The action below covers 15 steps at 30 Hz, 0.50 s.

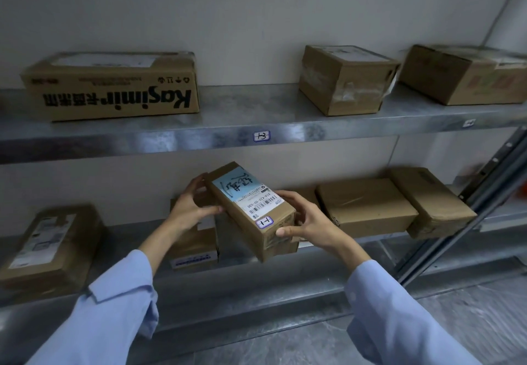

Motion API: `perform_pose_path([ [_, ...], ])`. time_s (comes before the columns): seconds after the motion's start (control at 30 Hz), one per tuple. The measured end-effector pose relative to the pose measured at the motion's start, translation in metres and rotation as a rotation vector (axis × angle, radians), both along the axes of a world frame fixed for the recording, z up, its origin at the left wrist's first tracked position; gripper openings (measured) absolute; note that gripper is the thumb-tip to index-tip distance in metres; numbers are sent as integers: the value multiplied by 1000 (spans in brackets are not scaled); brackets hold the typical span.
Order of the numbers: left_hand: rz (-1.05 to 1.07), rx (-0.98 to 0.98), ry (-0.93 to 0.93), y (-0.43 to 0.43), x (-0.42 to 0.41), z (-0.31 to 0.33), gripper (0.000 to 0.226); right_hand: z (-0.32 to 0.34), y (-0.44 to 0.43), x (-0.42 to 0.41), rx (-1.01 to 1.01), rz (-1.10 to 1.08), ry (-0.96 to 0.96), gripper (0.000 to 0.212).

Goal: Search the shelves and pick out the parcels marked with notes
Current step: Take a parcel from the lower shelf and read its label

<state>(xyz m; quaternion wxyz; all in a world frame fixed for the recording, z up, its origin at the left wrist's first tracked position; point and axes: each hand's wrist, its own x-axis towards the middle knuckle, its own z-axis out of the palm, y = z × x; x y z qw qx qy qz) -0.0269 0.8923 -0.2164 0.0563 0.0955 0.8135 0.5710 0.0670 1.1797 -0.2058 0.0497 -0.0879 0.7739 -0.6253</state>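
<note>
A long cardboard parcel (253,207) is held tilted in front of the lower shelf (285,267). On its top face are a blue handwritten note, a white barcode label and a small sticker. My left hand (194,207) grips its far left end, thumb on the side. My right hand (308,222) grips the near right end, fingers curled round the edge. Both arms wear light blue sleeves.
The lower shelf also carries a labelled box (51,244) at left, a small box (194,247) behind the held parcel, and two boxes (368,207) at right. The upper shelf (256,113) holds a "Kasimir" box (114,87) and two boxes (345,79). A metal upright (470,202) stands right.
</note>
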Motion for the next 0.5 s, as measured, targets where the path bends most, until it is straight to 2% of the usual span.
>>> perform_pose_path([
  [0.2,146,75,51,-3,8,1,62,-1,4,-8,24,-256,171,58],
  [0.3,200,86,89,-4,14,5,60,-4,5,-12,24,-380,208,55],
  [0.5,226,123,113,-12,19,5,61,-3,-2,-14,-34,-374,198,47],
])
